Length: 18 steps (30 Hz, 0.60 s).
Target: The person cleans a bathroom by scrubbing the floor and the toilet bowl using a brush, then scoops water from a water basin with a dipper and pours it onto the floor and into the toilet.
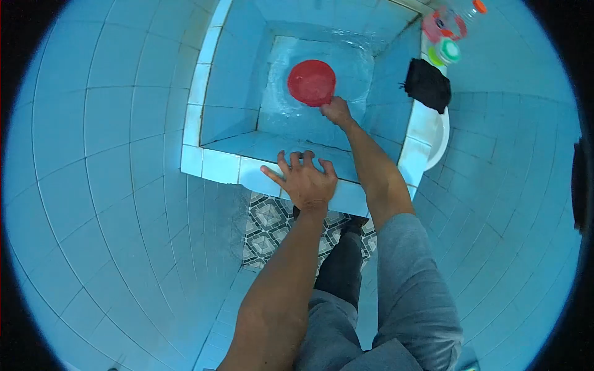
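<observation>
My right hand (337,112) reaches down into a blue-tiled water tub (230,74), its fingers closed round the handle of a red water dipper (311,83). The round bowl of the dipper is over the tub's floor, where rippling water (352,52) shows. How much water the dipper holds I cannot tell. On the near rim of the tub (221,166) rests my left hand (307,184), fingers spread and holding nothing.
On the tub's right ledge lie a black cloth (428,85), a container with a green and white cap (447,51), and a clear bottle with a red label (447,25). A white curved basin edge (440,139) sticks out beside it. Patterned floor tiles (266,216) show below.
</observation>
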{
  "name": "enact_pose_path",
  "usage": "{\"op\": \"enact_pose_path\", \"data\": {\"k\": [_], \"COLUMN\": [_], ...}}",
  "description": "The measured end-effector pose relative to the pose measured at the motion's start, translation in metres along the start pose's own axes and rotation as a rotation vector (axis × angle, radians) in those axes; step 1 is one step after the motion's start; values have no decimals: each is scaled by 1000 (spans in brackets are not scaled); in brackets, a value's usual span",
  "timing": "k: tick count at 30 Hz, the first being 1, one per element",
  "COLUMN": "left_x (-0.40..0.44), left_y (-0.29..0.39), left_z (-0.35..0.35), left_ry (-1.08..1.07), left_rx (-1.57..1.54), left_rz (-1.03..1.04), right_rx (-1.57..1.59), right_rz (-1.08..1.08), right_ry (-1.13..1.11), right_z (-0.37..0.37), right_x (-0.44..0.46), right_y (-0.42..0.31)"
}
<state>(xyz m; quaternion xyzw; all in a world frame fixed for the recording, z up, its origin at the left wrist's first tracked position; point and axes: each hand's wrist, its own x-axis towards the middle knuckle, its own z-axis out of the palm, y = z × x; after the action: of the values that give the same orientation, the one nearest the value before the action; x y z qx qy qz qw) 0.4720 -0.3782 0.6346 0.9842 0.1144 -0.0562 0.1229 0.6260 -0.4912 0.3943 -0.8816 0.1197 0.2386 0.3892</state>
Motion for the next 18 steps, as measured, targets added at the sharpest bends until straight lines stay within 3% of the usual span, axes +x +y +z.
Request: {"op": "enact_pose_path", "data": {"k": [1,3,8,18], "left_x": [-1,-3,-6,-9], "left_y": [1,1,4,11], "left_z": [0,0,6,-1], "left_ry": [-10,-12,29,-34], "left_rx": [-4,35,111,187], "left_rz": [21,10,48,3], "right_rx": [4,338,483,705], "right_rz": [18,145,104,-50], "right_ry": [15,-149,-197,-31], "right_z": [-14,-41,-69,-174], "right_x": [-12,-43,-88,-267], "right_y": [-13,-44,-71,-95]}}
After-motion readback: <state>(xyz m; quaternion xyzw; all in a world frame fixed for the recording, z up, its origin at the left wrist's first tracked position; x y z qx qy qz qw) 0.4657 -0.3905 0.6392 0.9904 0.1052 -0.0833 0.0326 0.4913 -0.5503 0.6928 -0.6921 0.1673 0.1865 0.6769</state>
